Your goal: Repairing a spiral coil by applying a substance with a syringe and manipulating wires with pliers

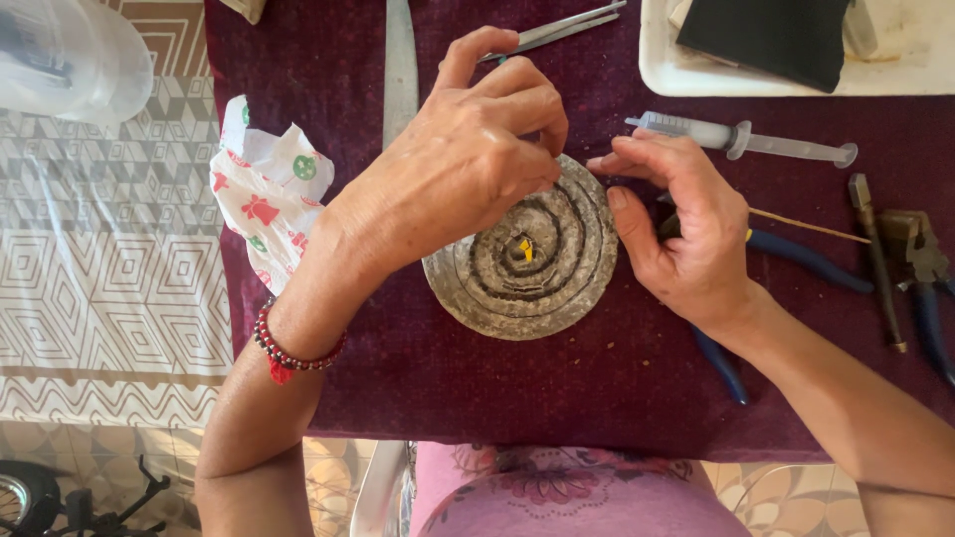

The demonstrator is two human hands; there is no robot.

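Observation:
A round grey spiral disc (537, 268) with a small yellow bit at its centre lies on a dark purple cloth (557, 388). My left hand (468, 159) rests over the disc's upper left part, its fingers pinched together at the top rim. On the right, my right hand (686, 234) touches the disc's upper right edge with thumb and fingertips. Whether anything thin sits between the left fingers cannot be made out.
A plastic syringe (741, 139) lies above my right hand. Blue-handled pliers (796, 264) lie under it, more tools (910, 268) at far right. Metal tweezers (557, 30), a white tray (667, 70) with dark cloth, a crumpled printed napkin (264, 194) and a clear lid (70, 55) surround the cloth.

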